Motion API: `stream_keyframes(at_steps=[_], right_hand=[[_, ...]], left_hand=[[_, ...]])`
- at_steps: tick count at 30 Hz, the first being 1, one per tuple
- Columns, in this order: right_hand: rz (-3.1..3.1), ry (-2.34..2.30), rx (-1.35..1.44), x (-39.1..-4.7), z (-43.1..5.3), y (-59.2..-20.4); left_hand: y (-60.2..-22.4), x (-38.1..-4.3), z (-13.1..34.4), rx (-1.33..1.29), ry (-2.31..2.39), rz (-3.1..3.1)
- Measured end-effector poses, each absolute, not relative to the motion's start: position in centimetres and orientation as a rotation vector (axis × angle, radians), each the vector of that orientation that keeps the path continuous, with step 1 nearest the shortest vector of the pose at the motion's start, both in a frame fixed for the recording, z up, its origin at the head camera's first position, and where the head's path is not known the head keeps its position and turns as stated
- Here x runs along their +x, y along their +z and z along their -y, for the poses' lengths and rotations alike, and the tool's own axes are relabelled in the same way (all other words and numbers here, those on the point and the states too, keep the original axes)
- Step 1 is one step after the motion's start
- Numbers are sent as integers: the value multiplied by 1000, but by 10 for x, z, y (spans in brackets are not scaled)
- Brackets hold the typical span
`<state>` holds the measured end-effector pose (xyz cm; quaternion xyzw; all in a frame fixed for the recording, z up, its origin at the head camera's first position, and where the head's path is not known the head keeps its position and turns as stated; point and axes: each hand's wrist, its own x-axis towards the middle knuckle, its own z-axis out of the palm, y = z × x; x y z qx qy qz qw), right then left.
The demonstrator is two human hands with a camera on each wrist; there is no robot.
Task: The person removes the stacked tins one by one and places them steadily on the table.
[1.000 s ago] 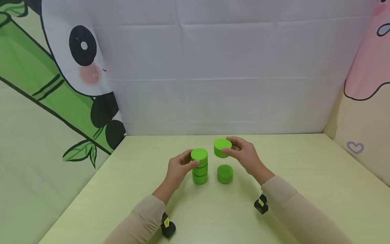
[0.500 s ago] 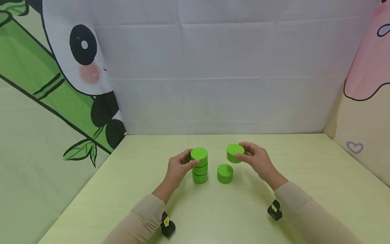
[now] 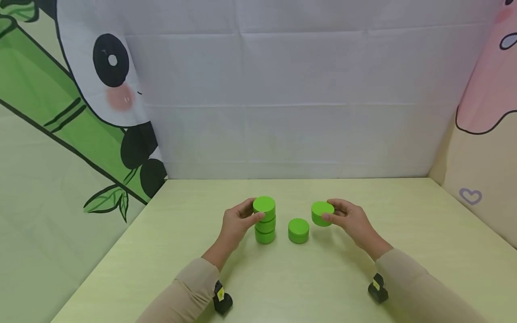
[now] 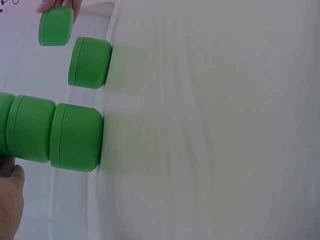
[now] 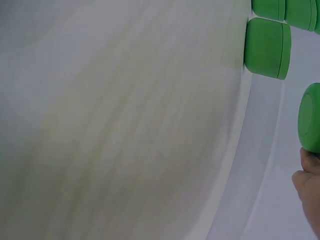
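Observation:
Small round green lidded containers stand near the middle of the table. Three make a stack, its bottom container on the table. My left hand holds the top container, thumb in front and fingers behind. To the stack's right, a single container sits on the table. Farther right, my right hand pinches another green container between thumb and fingers. The right wrist view shows this held container raised off the table, its underside turned toward that camera.
The pale yellow table runs back to a white cloth backdrop. Cartoon-printed cloth hangs at the left, with more at the right. A small black wrist camera hangs under the left cuff, and another camera under the right.
My right hand has carried its green container to the right and down, from above the single container to beyond its right side. The left hand and the stack stay in place.

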<state>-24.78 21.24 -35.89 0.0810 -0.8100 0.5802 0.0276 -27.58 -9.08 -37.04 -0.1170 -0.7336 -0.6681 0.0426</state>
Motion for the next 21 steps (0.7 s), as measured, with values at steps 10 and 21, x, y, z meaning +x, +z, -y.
stream_keyframes(at_steps=[10,21], right_hand=[[2633,1768,265,-254,-224,-367],[2704,1796,308,-262,-227,-379]], left_hand=[[-370,-275,90,-370,-2041,2232],[-370,-274,90,-373,-2034,2223]])
